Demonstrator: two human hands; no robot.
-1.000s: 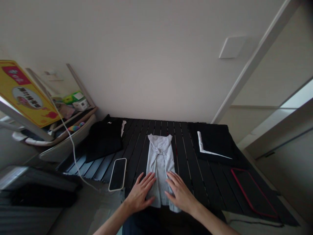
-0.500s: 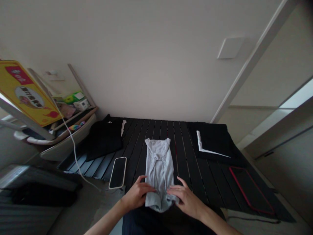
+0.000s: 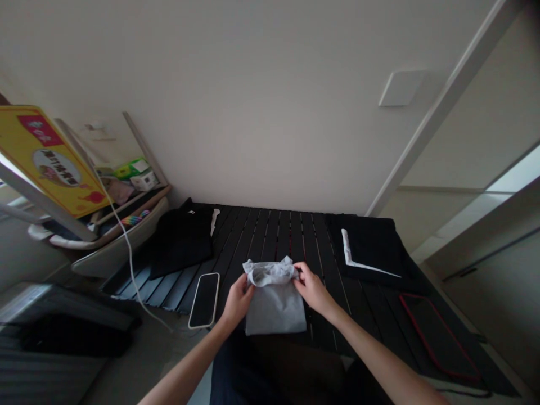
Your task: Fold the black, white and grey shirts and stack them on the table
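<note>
Grey garment is folded flat on black slatted surface, its end rolled over.
Writing on yellow board cannot be read; folded black garment and second black garment are laid to either side. Rolled band is left loose, clamped by fingers of left hand and right hand.

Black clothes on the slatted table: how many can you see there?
2: one black garment far left, another far right, on the slatted table. Hidden ones are possible.
</note>
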